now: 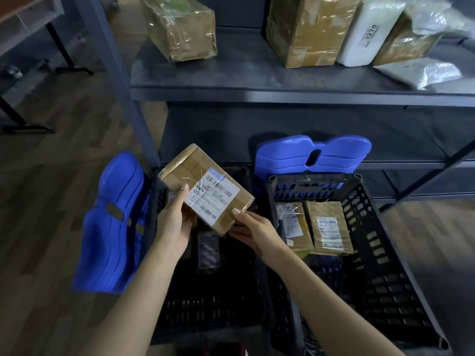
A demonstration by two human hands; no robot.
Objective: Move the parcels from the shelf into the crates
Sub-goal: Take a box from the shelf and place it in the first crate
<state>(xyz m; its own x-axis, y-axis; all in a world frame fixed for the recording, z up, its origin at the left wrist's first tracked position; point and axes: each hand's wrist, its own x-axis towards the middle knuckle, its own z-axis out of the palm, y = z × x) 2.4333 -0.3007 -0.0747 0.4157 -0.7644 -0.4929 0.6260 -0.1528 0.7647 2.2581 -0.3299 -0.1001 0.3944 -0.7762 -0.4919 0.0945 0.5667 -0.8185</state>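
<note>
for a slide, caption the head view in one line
Left hand and right hand hold a labelled parcel over the left crate, before the shelf.

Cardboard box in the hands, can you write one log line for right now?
left hand: holds labelled brown cardboard box | right hand: holds box corner | box: above left black plastic crate | grey metal shelf: parcels on it

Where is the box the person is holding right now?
Head view, centre-left: the box is held by the left hand and right hand above the left crate, just left of the right crate and below the shelf.
</note>
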